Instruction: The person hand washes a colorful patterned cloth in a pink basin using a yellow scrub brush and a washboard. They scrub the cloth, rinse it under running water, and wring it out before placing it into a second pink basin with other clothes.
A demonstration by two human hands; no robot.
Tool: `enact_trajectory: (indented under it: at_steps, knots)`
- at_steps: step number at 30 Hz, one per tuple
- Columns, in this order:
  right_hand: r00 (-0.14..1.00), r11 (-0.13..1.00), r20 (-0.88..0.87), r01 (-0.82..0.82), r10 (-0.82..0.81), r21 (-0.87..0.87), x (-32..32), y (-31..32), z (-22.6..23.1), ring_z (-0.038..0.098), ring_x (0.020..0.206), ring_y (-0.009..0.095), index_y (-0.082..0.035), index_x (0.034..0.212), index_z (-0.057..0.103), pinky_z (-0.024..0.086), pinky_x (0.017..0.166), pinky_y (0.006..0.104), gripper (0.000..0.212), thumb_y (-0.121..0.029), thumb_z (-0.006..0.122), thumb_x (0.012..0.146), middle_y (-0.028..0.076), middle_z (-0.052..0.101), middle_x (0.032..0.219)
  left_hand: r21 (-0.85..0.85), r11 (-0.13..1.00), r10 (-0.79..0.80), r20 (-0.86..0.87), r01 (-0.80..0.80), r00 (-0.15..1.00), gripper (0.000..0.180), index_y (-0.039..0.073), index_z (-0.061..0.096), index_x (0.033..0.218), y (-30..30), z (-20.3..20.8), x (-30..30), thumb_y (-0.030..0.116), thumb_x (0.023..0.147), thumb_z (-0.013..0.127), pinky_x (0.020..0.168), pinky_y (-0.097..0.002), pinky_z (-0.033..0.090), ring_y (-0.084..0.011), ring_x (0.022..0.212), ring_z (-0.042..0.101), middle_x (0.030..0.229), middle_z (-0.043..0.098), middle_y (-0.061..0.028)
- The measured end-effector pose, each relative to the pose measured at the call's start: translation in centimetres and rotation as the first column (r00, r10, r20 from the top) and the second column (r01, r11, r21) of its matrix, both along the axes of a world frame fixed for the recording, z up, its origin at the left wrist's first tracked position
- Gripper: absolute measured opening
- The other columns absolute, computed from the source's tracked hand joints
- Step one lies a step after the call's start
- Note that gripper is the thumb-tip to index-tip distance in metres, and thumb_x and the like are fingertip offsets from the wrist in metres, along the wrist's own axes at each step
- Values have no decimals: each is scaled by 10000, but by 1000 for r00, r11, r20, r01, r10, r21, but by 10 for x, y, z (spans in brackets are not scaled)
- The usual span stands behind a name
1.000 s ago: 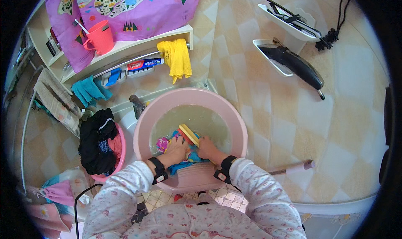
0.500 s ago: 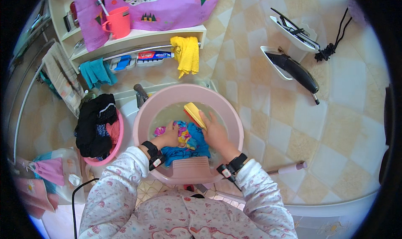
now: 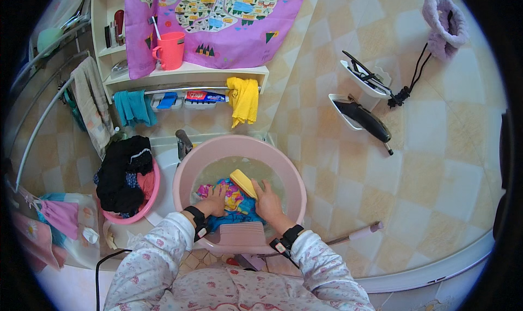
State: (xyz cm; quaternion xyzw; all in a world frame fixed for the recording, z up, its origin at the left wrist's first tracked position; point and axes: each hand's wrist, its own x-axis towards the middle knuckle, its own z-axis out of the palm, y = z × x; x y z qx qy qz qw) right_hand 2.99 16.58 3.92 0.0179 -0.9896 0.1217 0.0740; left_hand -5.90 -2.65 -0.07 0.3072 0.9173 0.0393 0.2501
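A pink basin [image 3: 185, 175] holds cloudy water and a wet blue garment [image 3: 250, 206] with a pink, yellow and purple patterned part. My left hand [image 3: 217, 200] lies on the patterned cloth [image 3: 231, 194], its fingers stretched out and apart. On the basin's right side, my right hand [image 3: 268, 203] grips a yellow-backed scrub brush [image 3: 243, 182] from its near end. The brush is tilted over the cloth, and its bristle side is mostly hidden. A ridged pink washboard part [image 3: 235, 235] forms the basin's near side.
Left of the basin stands a pink tub [image 3: 157, 194] of dark clothes [image 3: 124, 172]. A faucet [image 3: 183, 143] rises behind. Above are a towel bar [image 3: 188, 87] with a yellow cloth [image 3: 242, 98] and a shelf with a red cup [image 3: 171, 52]. At right, a wall holder carries a black hair dryer or clipper [image 3: 370, 123].
The view has tilted, so the scene sits lower. My right hand has brought the brush nearer to the patterned cloth. My left hand stays on the cloth, its fingers showing more spread.
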Motion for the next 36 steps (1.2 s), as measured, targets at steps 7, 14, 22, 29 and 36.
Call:
enact_trajectory:
  at_steps: [7, 14, 22, 29, 36]
  knots:
    - [999, 980, -50, -28, 18, -199, -27, 38, -14, 590, 914, 338, -87, 1237, 493, 499, 760, 389, 583, -16, 620, 672, 227, 447, 1224, -13, 1000, -2, 10, 3, 1000, 1127, -26, -11, 1404, 1, -6, -3, 445, 688, 721, 1090, -478, 136, -487, 1309, 102, 1449, 75, -256]
    - [827, 182, 443, 404, 347, -897, -61, 72, 32, 599, 781, 142, 33, 1087, 557, 510, 671, 250, 355, -113, 667, 783, 63, 608, 870, 57, 997, 42, 34, -44, 999, 1082, -18, 11, 1410, -2, -9, -1, 400, 703, 715, 1086, -487, 132, -483, 1316, 99, 1449, 79, -263]
    - [762, 88, 387, 404, 519, -911, -82, 51, 34, 599, 791, 152, -19, 1067, 562, 525, 708, 271, 305, -87, 670, 789, 52, 595, 884, 89, 994, 55, 65, -61, 996, 1042, -22, 101, 1397, -5, 0, -1, 384, 680, 739, 1073, -474, 199, -480, 1300, 147, 1438, 117, -253]
    - [730, 72, 349, 383, 587, -921, -91, 5, 50, 619, 833, 168, -7, 1066, 560, 524, 742, 278, 274, -85, 644, 817, 83, 615, 945, 804, 380, 152, 432, -457, 889, 497, -4, 395, 1258, -8, 32, -20, 281, 881, 549, 1011, -437, 309, -295, 1215, 376, 1284, 396, -207]
    - [551, 316, 410, 262, 726, -912, -107, -76, 50, 614, 860, 138, -5, 1080, 563, 506, 726, 247, 254, -94, 611, 847, 75, 618, 977, 427, -139, -15, 901, -894, 433, 229, 60, 478, 1101, -45, 61, -6, 212, 929, 480, 585, -272, 499, -166, 737, 597, 915, 587, -66]
